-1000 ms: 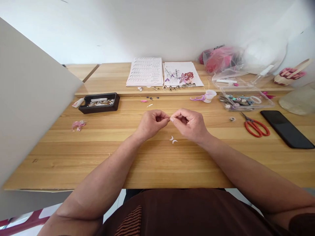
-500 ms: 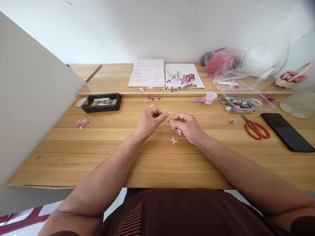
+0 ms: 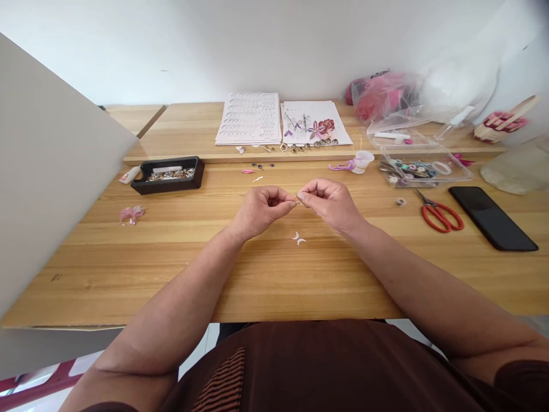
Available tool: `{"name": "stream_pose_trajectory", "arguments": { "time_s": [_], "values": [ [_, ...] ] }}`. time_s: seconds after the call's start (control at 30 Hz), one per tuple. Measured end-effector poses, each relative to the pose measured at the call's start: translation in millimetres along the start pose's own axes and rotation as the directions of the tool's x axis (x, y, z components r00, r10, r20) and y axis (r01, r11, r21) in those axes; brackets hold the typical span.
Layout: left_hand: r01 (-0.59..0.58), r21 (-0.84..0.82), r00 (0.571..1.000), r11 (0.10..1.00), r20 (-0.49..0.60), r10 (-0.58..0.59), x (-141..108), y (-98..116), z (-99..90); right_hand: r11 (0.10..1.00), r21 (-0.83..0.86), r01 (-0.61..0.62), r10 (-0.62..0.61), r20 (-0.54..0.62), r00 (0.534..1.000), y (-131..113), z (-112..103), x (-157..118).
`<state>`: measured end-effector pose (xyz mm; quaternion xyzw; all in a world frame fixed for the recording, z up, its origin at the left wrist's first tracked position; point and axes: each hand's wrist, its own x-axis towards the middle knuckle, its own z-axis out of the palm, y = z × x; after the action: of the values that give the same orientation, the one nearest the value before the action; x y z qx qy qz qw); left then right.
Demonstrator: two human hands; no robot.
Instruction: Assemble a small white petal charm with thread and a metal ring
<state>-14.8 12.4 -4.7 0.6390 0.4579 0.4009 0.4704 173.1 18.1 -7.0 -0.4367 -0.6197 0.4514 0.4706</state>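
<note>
My left hand (image 3: 263, 210) pinches a tiny piece between thumb and forefinger. A speck of gold and white shows at its fingertips, too small to name. Close beside it, my right hand (image 3: 328, 204) is closed too, thumb pressed to forefinger. What the right fingertips hold, if anything, is hidden. Both hands are raised over the wooden table (image 3: 257, 286), fingertips nearly touching. Below them lie two small white crescent pieces (image 3: 299, 240). Beyond the hands are a white wavy strip (image 3: 258, 179), a pink leaf-shaped piece (image 3: 247, 171) and several dark blue droplet pieces (image 3: 260, 166).
Left: a black tray (image 3: 169, 176) of beads, a glue bottle (image 3: 129, 175), pink scraps (image 3: 132, 214). Right: red-handled scissors (image 3: 441, 218), a phone (image 3: 493, 217), a clear box (image 3: 424, 169), a small cup (image 3: 363, 162). On the ledge: paper sheets (image 3: 249, 117), a flower piece (image 3: 317, 130), plastic bags (image 3: 394, 100).
My right hand has risen slightly and its other fingers have curled in; its fingertips are now above the left ones. The whole view has shifted a little.
</note>
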Motion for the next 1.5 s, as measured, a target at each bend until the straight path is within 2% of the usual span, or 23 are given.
{"name": "stream_pose_trajectory", "arguments": {
  "time_s": [0.07,0.13,0.23,0.43,0.73,0.97,1.13,1.5],
  "values": [
    [0.012,-0.090,1.000,0.996,-0.015,-0.013,0,-1,0.4,0.960,0.210,-0.185,0.180,0.042,0.983,2,2,2],
    [0.013,-0.159,0.999,0.987,-0.044,-0.020,1,-3,1.2,0.879,0.343,-0.331,0.315,0.103,0.944,2,5,1],
    [0.016,-0.200,0.994,0.980,-0.104,-0.037,3,-7,3.0,0.828,0.387,-0.406,0.378,0.149,0.914,-1,12,-4],
    [0.028,-0.149,0.976,0.988,-0.210,-0.060,4,-11,6.7,0.892,0.314,-0.324,0.312,0.088,0.946,-1,22,-11],
    [0.002,-0.087,0.976,0.996,-0.216,-0.021,4,-10,9.3,0.920,0.278,-0.276,0.295,-0.025,0.955,3,25,-12],
    [-0.011,-0.082,0.989,0.997,-0.148,-0.002,4,-11,5.5,0.927,0.295,-0.233,0.267,-0.079,0.961,6,25,-10],
    [0.005,-0.054,0.996,0.999,-0.089,-0.010,2,-6,-1.9,0.924,0.299,-0.240,0.274,-0.076,0.959,7,24,-9],
    [0.001,-0.029,0.998,1.000,-0.065,-0.002,3,-7,-3.1,0.929,0.274,-0.249,0.275,-0.062,0.959,2,23,-10]
  ]
}}
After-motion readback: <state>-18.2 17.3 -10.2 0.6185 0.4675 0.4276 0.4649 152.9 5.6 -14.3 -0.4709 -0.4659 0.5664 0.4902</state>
